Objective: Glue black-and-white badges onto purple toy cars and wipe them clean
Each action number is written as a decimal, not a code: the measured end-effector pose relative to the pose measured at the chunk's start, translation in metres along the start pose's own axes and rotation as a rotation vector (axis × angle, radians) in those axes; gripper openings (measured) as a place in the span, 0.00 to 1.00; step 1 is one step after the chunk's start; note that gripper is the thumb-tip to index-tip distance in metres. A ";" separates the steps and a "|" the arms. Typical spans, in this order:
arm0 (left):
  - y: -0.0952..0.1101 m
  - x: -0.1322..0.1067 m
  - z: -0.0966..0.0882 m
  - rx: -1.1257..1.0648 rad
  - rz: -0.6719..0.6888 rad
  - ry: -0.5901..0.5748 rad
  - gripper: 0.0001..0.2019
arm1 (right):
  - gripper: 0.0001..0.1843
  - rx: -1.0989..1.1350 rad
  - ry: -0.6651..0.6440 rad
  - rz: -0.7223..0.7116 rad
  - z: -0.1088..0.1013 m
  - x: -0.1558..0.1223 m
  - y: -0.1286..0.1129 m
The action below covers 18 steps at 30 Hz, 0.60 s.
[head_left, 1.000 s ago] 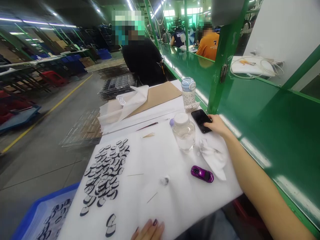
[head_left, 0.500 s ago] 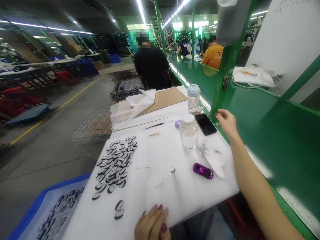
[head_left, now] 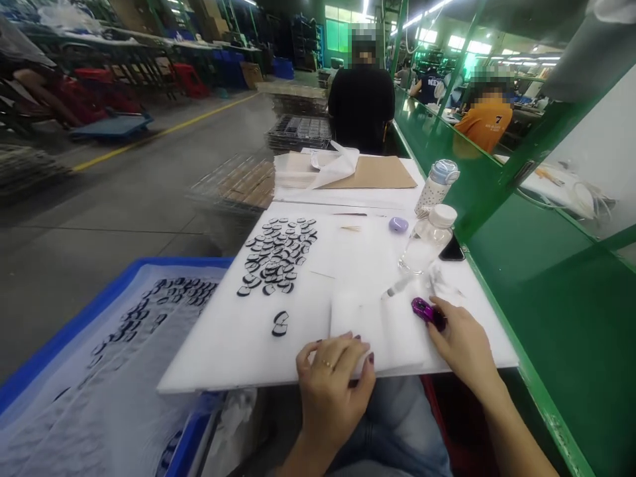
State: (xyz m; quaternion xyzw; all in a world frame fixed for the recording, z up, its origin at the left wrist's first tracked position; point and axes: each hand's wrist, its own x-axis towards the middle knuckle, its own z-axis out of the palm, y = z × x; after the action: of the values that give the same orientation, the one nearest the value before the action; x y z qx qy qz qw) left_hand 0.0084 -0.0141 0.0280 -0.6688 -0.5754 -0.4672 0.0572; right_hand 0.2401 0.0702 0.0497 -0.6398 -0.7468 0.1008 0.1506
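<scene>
The open left grip (head_left: 330, 391) is pressing on a folded white sheet (head_left: 358, 331) while the right grip (head_left: 462, 348) is touching a glossy purple toy car (head_left: 427, 313), clenched or not unclear, and a careless sweep of the sheet risks scattering the loose black-and-white oval pieces (head_left: 273, 255) on the white board (head_left: 213, 351).

Looks like a factory floor to me, a production workshop. On the right, a long green workbench (head_left: 527, 331) runs far, with a worker in an orange shirt (head_left: 479, 126) seated along it. Left: concrete floor (head_left: 124, 192) with a yellow lane line (head_left: 169, 126). Stacked wire racks (head_left: 298, 132) stand ahead, overhead strip lights (head_left: 427, 16) run the length, and small black-and-white parts (head_left: 273, 255) are laid out in batches near me.
</scene>
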 end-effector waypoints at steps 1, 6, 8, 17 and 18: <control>0.002 0.004 -0.003 -0.003 -0.001 -0.042 0.04 | 0.26 -0.020 0.014 0.023 0.003 0.001 0.000; 0.002 0.022 -0.005 -0.057 0.060 -0.227 0.21 | 0.23 0.151 0.197 0.046 -0.007 -0.011 -0.024; 0.001 0.024 -0.003 -0.039 0.068 -0.277 0.34 | 0.22 0.292 0.233 -0.025 -0.010 -0.026 -0.043; 0.005 0.026 -0.001 -0.070 0.005 -0.365 0.32 | 0.16 0.499 0.240 -0.112 -0.006 -0.001 -0.082; 0.006 0.027 0.000 -0.076 -0.002 -0.356 0.32 | 0.17 0.528 0.241 -0.129 -0.007 0.006 -0.083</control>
State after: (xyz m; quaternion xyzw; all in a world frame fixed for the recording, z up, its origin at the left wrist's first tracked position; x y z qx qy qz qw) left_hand 0.0107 0.0027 0.0497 -0.7420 -0.5591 -0.3630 -0.0716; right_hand 0.1648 0.0629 0.0855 -0.5372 -0.7107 0.2052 0.4053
